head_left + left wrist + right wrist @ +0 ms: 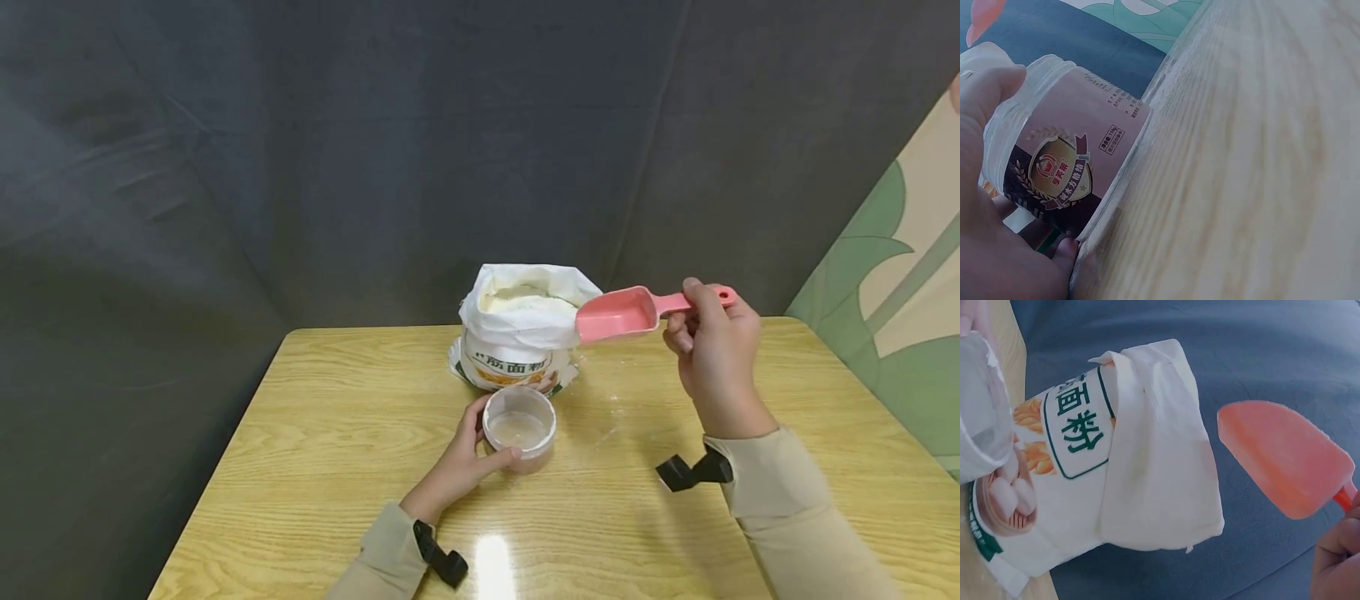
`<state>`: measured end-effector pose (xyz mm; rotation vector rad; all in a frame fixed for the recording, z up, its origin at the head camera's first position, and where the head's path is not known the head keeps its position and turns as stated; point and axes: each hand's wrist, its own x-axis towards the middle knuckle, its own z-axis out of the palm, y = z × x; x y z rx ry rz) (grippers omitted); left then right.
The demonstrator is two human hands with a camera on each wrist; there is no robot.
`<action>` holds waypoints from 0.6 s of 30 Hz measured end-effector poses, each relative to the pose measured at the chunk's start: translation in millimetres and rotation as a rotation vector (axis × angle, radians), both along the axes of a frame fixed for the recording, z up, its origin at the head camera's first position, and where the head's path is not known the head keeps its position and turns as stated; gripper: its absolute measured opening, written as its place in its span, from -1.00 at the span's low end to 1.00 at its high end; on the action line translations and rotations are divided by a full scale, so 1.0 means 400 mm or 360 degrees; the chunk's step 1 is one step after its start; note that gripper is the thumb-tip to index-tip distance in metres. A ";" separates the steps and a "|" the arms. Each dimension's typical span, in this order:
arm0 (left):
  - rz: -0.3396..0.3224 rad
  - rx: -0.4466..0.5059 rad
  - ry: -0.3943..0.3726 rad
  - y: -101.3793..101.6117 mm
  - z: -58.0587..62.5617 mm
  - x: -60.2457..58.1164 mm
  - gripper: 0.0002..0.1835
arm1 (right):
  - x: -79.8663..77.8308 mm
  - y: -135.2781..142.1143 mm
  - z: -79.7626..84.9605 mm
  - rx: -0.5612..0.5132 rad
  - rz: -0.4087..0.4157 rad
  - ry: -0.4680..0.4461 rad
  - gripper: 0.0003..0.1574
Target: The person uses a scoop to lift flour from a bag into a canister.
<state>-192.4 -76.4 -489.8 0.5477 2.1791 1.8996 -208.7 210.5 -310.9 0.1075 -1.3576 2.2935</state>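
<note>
My right hand [720, 358] pinches the handle of a pink plastic scoop [618, 314], thumb on top. The scoop hangs in the air at the right edge of an open flour bag [517, 333], and its bowl looks bare inside. White flour [528, 302] shows within the bag's folded-down mouth. In front of the bag, a clear plastic jar [519, 423] stands upright on the table without a lid. My left hand [465, 458] holds it from the left, thumb at the near side. A printed label [1060, 169] wraps the jar's side in the left wrist view.
The wooden table [345, 400] carries light flour traces [615, 408] to the right of the bag. A dark curtain [375, 167] hangs behind the table's far edge. At the right is a wall panel [900, 292] with a green leaf pattern.
</note>
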 end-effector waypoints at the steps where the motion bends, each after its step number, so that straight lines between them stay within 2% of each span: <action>1: 0.0006 0.0001 0.0001 0.000 0.000 0.001 -0.03 | -0.002 -0.005 0.003 -0.0023 -0.0020 -0.0002 -0.60; 5: 0.0023 0.0011 0.0001 -0.001 -0.002 0.004 -0.03 | -0.014 -0.024 0.012 -0.0027 -0.0103 0.0017 -0.62; 13: 0.0029 0.0015 0.0007 -0.003 -0.007 0.004 -0.07 | -0.047 -0.041 0.021 0.0205 -0.0269 0.0051 -0.69; 18: 0.0031 -0.0006 0.0011 -0.002 -0.007 0.002 -0.08 | -0.063 -0.045 0.018 0.0317 -0.0311 0.0014 -0.69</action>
